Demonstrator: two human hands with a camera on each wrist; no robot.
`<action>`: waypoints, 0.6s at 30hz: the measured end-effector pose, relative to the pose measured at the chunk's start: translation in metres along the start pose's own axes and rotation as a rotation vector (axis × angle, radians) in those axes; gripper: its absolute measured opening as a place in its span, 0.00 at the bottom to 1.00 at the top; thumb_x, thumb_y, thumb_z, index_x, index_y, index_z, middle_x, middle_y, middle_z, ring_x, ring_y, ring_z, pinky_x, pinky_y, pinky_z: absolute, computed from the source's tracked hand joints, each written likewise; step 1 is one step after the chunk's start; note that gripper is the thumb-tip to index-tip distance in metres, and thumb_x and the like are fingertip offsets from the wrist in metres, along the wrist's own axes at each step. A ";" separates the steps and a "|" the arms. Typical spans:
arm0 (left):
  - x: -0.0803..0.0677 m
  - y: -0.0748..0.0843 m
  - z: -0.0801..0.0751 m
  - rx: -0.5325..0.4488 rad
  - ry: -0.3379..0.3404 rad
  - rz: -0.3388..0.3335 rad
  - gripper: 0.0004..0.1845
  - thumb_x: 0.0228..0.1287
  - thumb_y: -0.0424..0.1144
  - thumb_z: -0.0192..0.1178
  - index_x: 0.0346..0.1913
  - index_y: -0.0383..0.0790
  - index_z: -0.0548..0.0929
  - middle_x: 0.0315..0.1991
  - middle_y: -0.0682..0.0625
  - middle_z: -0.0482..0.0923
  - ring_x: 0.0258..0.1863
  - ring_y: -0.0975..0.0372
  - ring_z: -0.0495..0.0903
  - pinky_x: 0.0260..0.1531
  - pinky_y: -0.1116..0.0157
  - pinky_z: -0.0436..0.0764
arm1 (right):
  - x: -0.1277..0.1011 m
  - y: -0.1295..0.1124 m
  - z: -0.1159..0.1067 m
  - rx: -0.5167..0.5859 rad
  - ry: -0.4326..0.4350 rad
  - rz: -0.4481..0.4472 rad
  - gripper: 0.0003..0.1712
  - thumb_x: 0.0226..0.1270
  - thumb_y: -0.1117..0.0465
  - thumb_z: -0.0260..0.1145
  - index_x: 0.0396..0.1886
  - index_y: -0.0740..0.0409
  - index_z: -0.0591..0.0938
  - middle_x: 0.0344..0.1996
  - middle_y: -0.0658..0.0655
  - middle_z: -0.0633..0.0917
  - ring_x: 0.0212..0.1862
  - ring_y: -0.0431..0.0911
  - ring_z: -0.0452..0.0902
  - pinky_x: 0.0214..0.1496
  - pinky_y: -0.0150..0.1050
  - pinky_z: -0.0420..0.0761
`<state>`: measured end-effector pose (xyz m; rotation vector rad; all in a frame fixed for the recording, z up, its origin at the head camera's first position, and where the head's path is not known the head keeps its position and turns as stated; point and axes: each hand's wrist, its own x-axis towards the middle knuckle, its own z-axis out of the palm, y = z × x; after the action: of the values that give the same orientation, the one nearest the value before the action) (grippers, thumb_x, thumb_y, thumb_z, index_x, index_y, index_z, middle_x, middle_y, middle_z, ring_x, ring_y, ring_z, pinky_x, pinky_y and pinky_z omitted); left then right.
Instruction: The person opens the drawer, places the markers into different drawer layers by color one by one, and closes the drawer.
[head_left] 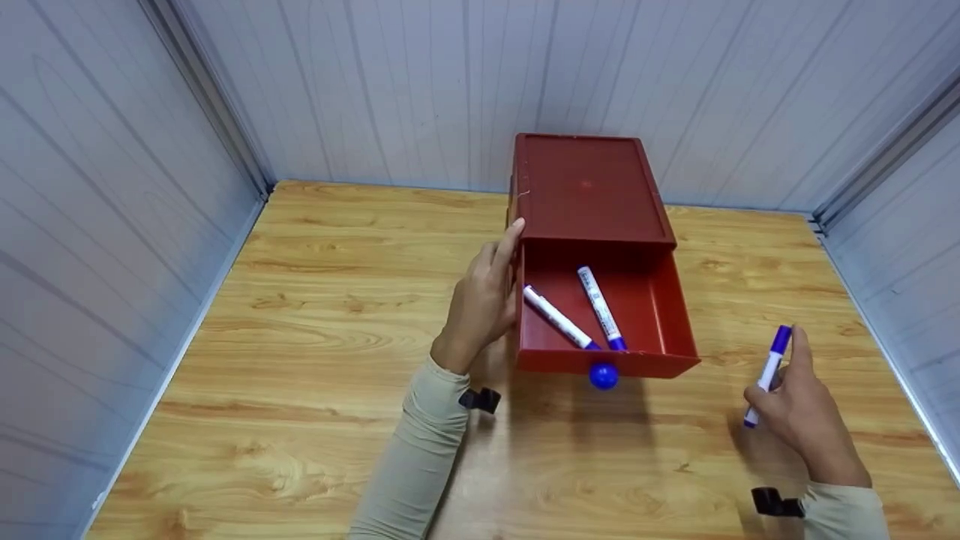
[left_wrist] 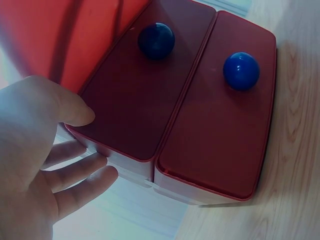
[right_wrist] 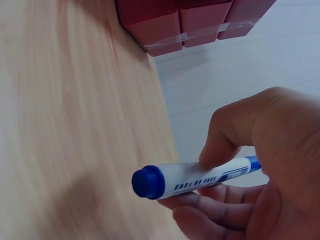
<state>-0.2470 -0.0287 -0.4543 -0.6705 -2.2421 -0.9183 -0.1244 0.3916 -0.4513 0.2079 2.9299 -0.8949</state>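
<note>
Markers going into a red drawer box, two in and one in hand.

Two blue-capped markers, one (head_left: 559,317) and another (head_left: 600,307), already lie side by side in the pulled-out top drawer (head_left: 679,319) of the red box (head_left: 589,187), so by the look of it most of the work is done; left are the third marker (head_left: 766,373), not yet in the drawer, and the drawer standing open, its blue knob (head_left: 604,375) toward the person. The right hand (head_left: 806,412) pinches that marker between thumb and fingers, well right of the box, above the tabletop (head_left: 300,337). The left hand (head_left: 484,300), fingers straight, rests flat against the box's left side. Pale wood-grain tabletop, enclosed by grey-white panelled walls (head_left: 112,225) on three sides.
</note>
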 end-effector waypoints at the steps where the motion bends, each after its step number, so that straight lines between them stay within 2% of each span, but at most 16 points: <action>1: 0.000 0.000 0.000 0.000 0.000 0.000 0.43 0.66 0.35 0.63 0.79 0.52 0.55 0.52 0.42 0.76 0.43 0.55 0.77 0.38 0.57 0.82 | -0.001 -0.002 0.000 0.012 0.021 -0.003 0.67 0.62 0.64 0.65 0.77 0.54 0.20 0.41 0.75 0.78 0.29 0.51 0.79 0.27 0.43 0.77; 4: 0.000 0.000 0.000 -0.002 -0.001 -0.001 0.43 0.65 0.36 0.64 0.79 0.52 0.55 0.52 0.42 0.76 0.43 0.55 0.76 0.38 0.57 0.82 | -0.003 -0.009 -0.002 0.043 0.087 -0.007 0.68 0.63 0.64 0.65 0.77 0.46 0.19 0.45 0.78 0.77 0.29 0.52 0.79 0.25 0.43 0.77; 7: 0.000 0.000 0.000 0.001 -0.002 -0.001 0.43 0.65 0.35 0.63 0.79 0.51 0.55 0.52 0.42 0.76 0.43 0.55 0.76 0.38 0.57 0.82 | -0.004 -0.016 -0.005 0.054 0.145 -0.024 0.68 0.63 0.64 0.64 0.77 0.42 0.19 0.44 0.78 0.77 0.28 0.52 0.77 0.22 0.42 0.76; 13: 0.000 0.001 -0.001 0.002 -0.001 0.006 0.42 0.66 0.36 0.63 0.79 0.51 0.54 0.52 0.42 0.76 0.43 0.56 0.76 0.38 0.58 0.82 | -0.008 -0.026 -0.008 0.061 0.203 -0.097 0.62 0.64 0.66 0.63 0.80 0.46 0.29 0.44 0.73 0.79 0.27 0.47 0.75 0.23 0.38 0.74; 18: 0.000 0.001 -0.001 -0.002 -0.002 0.003 0.42 0.66 0.36 0.63 0.79 0.51 0.54 0.53 0.42 0.76 0.44 0.56 0.77 0.38 0.57 0.82 | -0.012 -0.035 -0.011 0.133 0.227 -0.100 0.55 0.65 0.67 0.61 0.81 0.49 0.36 0.45 0.71 0.80 0.27 0.40 0.77 0.24 0.35 0.75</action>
<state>-0.2458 -0.0286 -0.4527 -0.6763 -2.2410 -0.9192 -0.1176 0.3680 -0.4213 0.1831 3.1129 -1.1551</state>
